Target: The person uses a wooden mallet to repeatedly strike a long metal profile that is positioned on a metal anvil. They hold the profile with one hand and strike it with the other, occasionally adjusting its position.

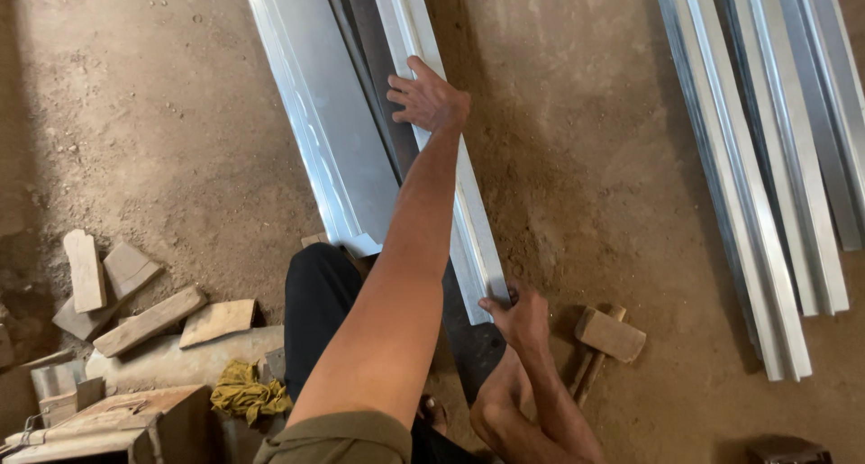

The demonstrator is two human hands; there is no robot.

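On dirt floor (pixel 586 158), head view: long metal strip (pixel 468 221) runs away from the person, long axis near-far, tilted slightly left. Left hand (pixel 431 99) lies far up the strip, fingers (pixel 401 95) spread and pressing flat, not gripping. Right hand (pixel 521 315) at the near end, fingers pinching the strip's corner. Wider sheet (pixel 329 131) just left. Mallet (pixel 605 338) just right of right hand. Stacked strips (pixel 766 176) well apart, right.
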